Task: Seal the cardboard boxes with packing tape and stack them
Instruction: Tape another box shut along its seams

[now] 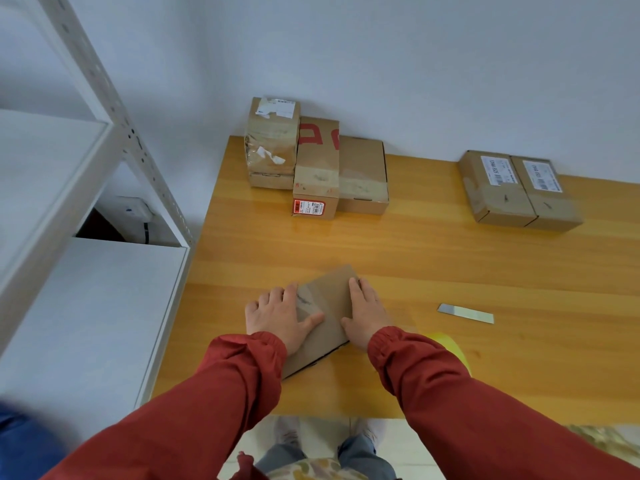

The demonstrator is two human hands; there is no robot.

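A small flat cardboard box [329,306] lies turned at an angle near the front of the wooden table [433,258]. My left hand [277,315] lies flat on its left end with the thumb across the top. My right hand [365,311] presses on its right side, fingers along the edge. A strip of brown tape crosses the top of the box. A yellow roll of tape [453,348] shows partly behind my right sleeve. A grey blade [465,313] lies on the table to the right.
A group of taped boxes [315,161] stands at the back left against the wall, one stacked on another. Two labelled boxes [519,188] sit side by side at the back right. A white metal shelf unit [86,202] stands left of the table.
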